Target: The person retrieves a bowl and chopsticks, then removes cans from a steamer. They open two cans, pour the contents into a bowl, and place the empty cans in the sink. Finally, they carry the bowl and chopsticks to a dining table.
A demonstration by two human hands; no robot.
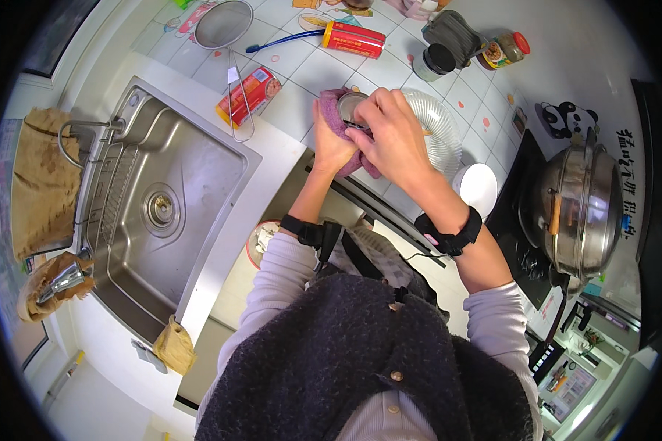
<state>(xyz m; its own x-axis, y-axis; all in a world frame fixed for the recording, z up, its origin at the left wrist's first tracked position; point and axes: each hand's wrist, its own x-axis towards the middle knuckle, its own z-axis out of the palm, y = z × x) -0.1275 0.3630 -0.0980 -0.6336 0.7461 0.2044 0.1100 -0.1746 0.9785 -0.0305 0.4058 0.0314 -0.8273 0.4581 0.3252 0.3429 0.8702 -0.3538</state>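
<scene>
My left hand (331,144) is wrapped around a purple cloth (332,107), which surrounds a small round item with a metallic, glassy top (351,105), perhaps a jar or can. My right hand (389,129) reaches over it from the right, thumb and bent fingers at its rim; whether they grip something small there is hard to tell. A ribbed clear plate (438,129) lies on the tiled counter, partly behind my right hand. Beyond my hands lies a red can (358,39) with a yellow rim, a blue toothbrush (278,41) at its end.
A steel sink (198,160) is at left; beside it lie another red can (251,95) and a wire strainer (223,25). A white bowl (476,188), a black-lidded jar (434,62) and a red-lidded jar (505,50) stand right. A lidded steel pot (579,209) is on the stove.
</scene>
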